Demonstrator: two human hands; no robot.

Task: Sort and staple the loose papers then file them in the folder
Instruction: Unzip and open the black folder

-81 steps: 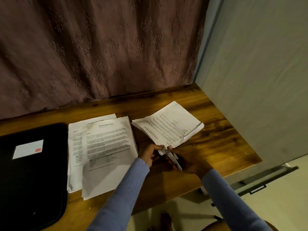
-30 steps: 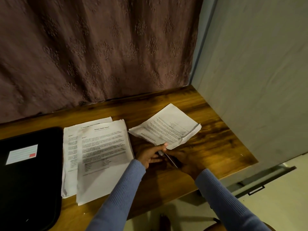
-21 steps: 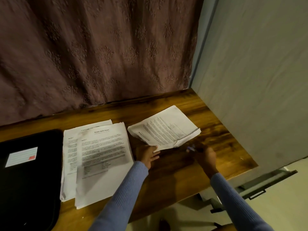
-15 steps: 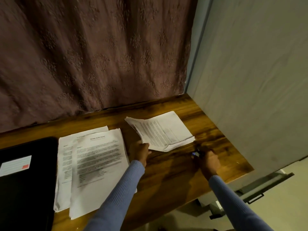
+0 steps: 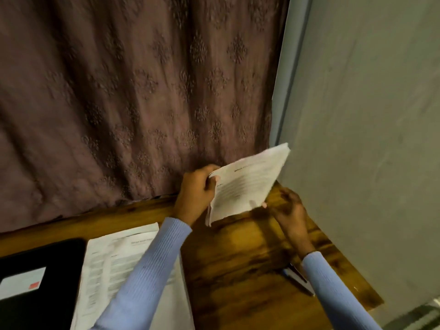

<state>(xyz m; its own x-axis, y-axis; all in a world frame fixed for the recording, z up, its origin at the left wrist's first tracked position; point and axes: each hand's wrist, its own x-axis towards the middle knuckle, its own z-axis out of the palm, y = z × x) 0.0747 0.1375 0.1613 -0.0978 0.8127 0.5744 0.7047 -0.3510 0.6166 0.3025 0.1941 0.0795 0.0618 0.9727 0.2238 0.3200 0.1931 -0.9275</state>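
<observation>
Dim warm light, soft motion blur throughout, dark shadows on the wooden table [image 5: 238, 263], wide-angle bending at edges.

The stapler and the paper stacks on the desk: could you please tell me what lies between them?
Only bare wooden desk lies between the stapler and paper stacks, head view.

The wooden table [image 5: 238, 258] bears papers [image 5: 123, 265], black folder [image 5: 35, 294] (labelled), stapler [image 5: 296, 278].

Paper bundle [image 5: 247, 186] aloft between left hand [image 5: 195, 194] and right hand [image 5: 289, 209].
</observation>
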